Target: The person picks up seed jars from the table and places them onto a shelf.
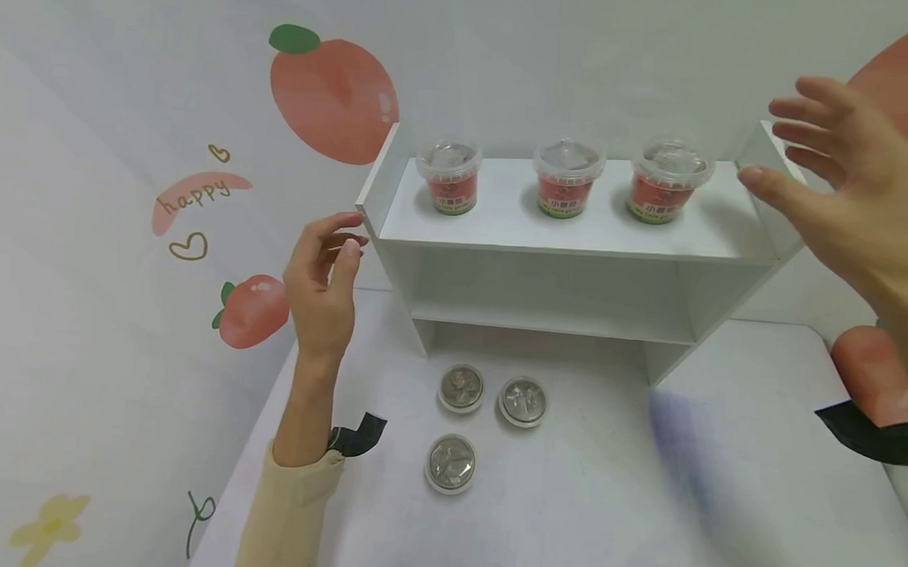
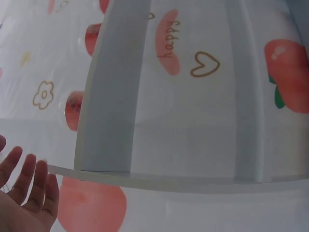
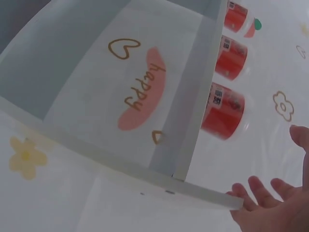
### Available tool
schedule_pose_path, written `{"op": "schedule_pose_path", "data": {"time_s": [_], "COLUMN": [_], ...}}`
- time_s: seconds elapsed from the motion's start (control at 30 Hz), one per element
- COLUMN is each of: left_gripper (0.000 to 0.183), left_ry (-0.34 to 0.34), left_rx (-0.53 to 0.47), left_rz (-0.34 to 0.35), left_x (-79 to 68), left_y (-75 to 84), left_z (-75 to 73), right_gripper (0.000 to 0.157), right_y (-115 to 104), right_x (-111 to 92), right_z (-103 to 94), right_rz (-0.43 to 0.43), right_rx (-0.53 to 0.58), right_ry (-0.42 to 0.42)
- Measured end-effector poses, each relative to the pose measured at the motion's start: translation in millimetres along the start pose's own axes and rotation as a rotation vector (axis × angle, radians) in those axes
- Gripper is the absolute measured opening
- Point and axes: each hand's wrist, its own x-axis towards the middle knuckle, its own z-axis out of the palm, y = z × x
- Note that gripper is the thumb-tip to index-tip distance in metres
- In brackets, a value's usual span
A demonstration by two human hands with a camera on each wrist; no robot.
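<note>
On the wall at far left, a pink patch carries the word "happy" (image 1: pixel 197 194) above an outlined heart. The left hand (image 1: pixel 322 283) hangs beside the left end of the white shelf (image 1: pixel 576 229), fingers loosely curled and holding nothing. Three red-labelled cups (image 1: pixel 566 179) stand in a row on the top shelf; their print is too small to read. Three more cups (image 1: pixel 487 422) wait on the near table (image 1: pixel 604 506), so the stocking looks half done, and the next move would call for reaching down to one. The right hand (image 1: pixel 840 184) is spread and empty beside the shelf's right end.
</note>
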Motion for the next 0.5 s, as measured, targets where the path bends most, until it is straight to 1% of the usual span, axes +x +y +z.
{"op": "schedule_pose_path", "data": {"time_s": [0.1,0.23,0.3,0.5], "left_gripper": [0.028,0.028,0.029,0.028], "left_ry": [-0.071,-0.17,-0.212,-0.337], "left_rx": [-0.031,-0.057,-0.062,-0.053], "left_rz": [0.017,0.026,0.025,-0.015], "left_x": [-7.6,-21.4,-28.9,-48.4], "left_y": [-2.1,-8.6,-12.4,-19.5], "left_z": [0.0,-0.2,-0.1,2.4], "right_gripper": [0.067,0.062,0.061,0.063], "right_y": [5.7,15.8,21.6,29.8], "right_x": [0.0,-2.5,-4.9,-10.5], "right_z": [-3.2,-6.9,-7.8,-7.6], "right_rz": [-0.001,-0.017,-0.034,-0.016], "right_rx": [0.055,0.082,0.075,0.023], "right_ry": [0.029,0.063,0.07,0.038]}}
